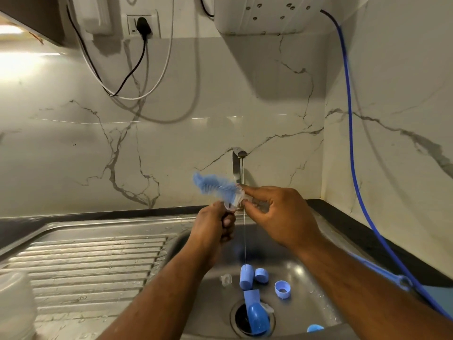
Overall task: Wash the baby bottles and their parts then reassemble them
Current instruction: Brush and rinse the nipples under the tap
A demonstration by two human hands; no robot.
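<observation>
My left hand [215,227] grips the handle of a blue bottle brush [213,187], whose bristles point up and left above the sink. My right hand [277,212] pinches a small clear bottle part [239,197] that sits around the brush's base, under a thin stream from the tap [238,165]. On the sink floor lie a blue cap [246,277], a smaller blue cap [261,275], a blue collar ring [282,289], a clear teat [226,280] and a blue bottle piece [256,312] over the drain.
The steel sink [306,278] has a ribbed drainboard [85,266] on its left. A translucent container [14,305] stands at the lower left. A blue hose [353,168] runs down the right wall onto the dark counter [367,236]. Another blue piece [315,328] shows at the sink's front edge.
</observation>
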